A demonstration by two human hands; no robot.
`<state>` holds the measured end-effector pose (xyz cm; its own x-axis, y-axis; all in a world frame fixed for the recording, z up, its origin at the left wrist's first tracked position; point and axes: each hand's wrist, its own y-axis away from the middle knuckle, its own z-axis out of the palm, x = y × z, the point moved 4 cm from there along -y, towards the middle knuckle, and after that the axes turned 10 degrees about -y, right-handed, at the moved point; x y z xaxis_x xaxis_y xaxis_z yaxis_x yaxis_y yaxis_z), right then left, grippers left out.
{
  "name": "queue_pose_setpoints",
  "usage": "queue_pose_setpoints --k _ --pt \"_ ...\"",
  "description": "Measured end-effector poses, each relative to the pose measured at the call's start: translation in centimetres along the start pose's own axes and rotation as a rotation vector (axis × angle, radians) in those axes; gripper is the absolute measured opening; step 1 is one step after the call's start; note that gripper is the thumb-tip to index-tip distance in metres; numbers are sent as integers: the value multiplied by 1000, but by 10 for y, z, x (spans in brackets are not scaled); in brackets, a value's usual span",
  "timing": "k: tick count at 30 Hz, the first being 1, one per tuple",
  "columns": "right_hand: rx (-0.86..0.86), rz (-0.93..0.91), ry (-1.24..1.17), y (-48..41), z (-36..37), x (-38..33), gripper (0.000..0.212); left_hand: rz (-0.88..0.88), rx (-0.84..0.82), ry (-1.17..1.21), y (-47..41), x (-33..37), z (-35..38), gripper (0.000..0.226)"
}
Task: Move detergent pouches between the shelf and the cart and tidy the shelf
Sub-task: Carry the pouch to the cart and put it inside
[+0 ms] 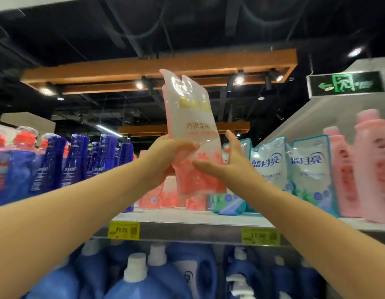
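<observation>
Left hand point(168, 156): fingers curled round the left edge of the pink detergent pouch point(191, 117), gripping at its lower middle.
Right hand point(228, 162): spread, fingers straight and pointing up along the pouch's right edge, thumb stretched across the pink lower front; firmness of contact not discernible.
Pouch position: raised above the top shelf point(187, 231), upright with a slight lean to the left, white upper part, pink lower part, gold lettering.
Behind pouch: row of pink pouches point(157, 195) standing on the shelf.
Right of row: blue-and-white pouches point(271, 162), then pink bottles point(372, 169).
Left of row: dark blue bottles point(75, 160).
Shelf edge: 2 yellow price tags, 1 reading 29.90 point(123, 229), the other point(260, 236) blurred.
Lower level: blue jugs point(142, 283) with white caps.
Upper right: green exit sign point(347, 84).
</observation>
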<state>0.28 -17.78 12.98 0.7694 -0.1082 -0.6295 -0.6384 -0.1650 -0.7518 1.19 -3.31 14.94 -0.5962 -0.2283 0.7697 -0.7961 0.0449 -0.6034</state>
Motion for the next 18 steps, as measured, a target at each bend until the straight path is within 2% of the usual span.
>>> queue_pose_setpoints --k 5,7,9,12,15,18 --pt "87 37 -113 75 -43 -50 103 46 -161 137 81 44 55 22" --pt "113 82 -166 114 -58 -63 99 17 -203 197 119 56 77 28" --pt "165 154 -187 160 -72 -70 99 -22 -265 258 157 60 100 22" --pt "258 230 -153 230 -94 -78 110 -89 -345 338 203 61 140 16" --pt "357 278 -184 289 -125 -83 100 -125 -360 398 240 63 185 22" --pt "434 330 -188 358 -166 -93 96 -161 -467 387 284 75 244 25"
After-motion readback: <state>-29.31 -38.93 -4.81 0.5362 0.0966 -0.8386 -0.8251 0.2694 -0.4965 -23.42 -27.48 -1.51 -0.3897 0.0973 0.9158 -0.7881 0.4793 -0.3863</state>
